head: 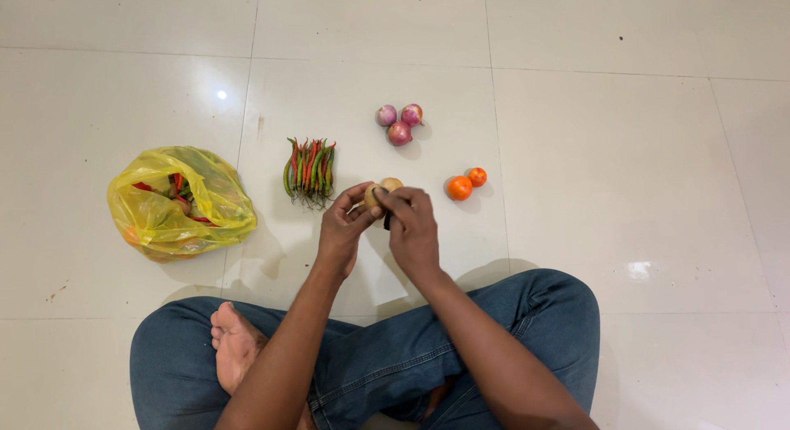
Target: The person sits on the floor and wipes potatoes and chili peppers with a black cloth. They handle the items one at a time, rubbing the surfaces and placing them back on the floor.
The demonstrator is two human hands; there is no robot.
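Above the floor [576,134], a potato [387,185] is gripped by the left hand [341,228]; a dark peeler [387,222] is clenched in the right hand [411,228]; skin appears mostly intact, peeling judged barely begun

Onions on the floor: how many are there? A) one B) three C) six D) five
B, three purple onions sit bunched together on the white floor, beyond the hands holding a potato.
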